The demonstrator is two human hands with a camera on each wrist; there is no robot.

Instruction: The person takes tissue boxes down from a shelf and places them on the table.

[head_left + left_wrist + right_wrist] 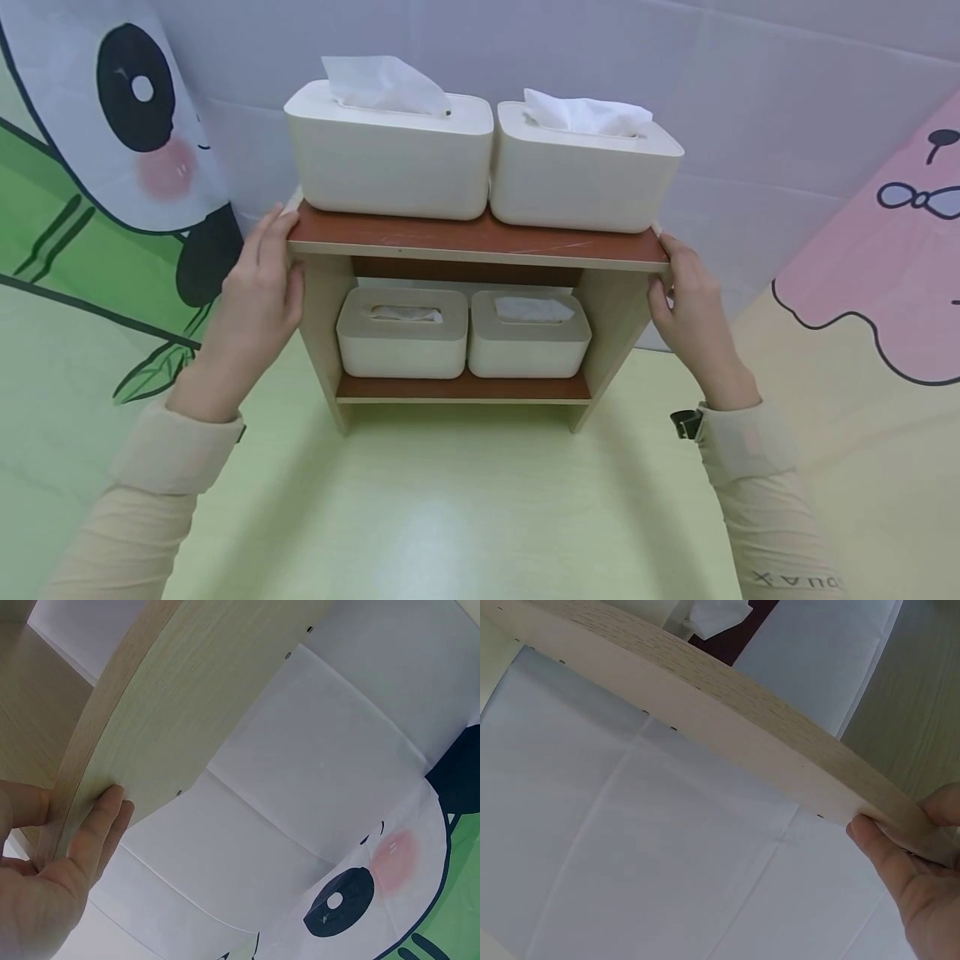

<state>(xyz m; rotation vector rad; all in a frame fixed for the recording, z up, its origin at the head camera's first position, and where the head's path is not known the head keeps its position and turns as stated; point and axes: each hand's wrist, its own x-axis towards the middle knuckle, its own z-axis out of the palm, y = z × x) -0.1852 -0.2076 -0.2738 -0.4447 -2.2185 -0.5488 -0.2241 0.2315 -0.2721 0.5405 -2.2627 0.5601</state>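
A small wooden shelf point(420, 237) with a reddish-brown top stands between both hands. My left hand point(251, 296) grips its upper left corner; in the left wrist view, the thumb and fingers straddle the edge of the side panel point(172, 697). At the upper right corner my right hand point(693, 308) holds the opposite side panel point(705, 712), fingers on the outer face and thumb on the inner side. Two white tissue boxes, a left one point(390, 167) and a right one point(585, 183), sit side by side on top, tissues sticking out.
On the lower board are two more white tissue boxes, one left point(401, 354) and one right point(528, 354). The shelf's feet stand on a pale green surface point(442, 500). Behind hangs a creased white cloth point(750, 108) with cartoon figures at both sides.
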